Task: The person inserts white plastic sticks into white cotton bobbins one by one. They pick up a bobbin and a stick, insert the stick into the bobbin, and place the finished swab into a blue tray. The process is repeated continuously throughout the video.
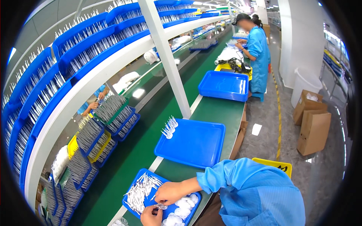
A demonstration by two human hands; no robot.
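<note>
My left hand (151,216) is closed in a pinch on a small clear round plastic piece (161,206) at the near end of a blue tray (171,208). Just above it, my right hand (168,193) is closed, its fingertips close to that piece. A thin white stick seems to poke out from those fingers, but the grip is mostly hidden. A loose pile of thin white sticks (140,194) fills the tray's left side. White round caps (184,203) lie in a heap on its right side.
Beyond stands a second blue tray (196,145) with several upright stick pieces (169,128) in one corner. A white post (167,60) rises beside it. Stacked blue trays (223,84) and a co-worker (258,52) are farther along. Loaded racks (68,71) line the left.
</note>
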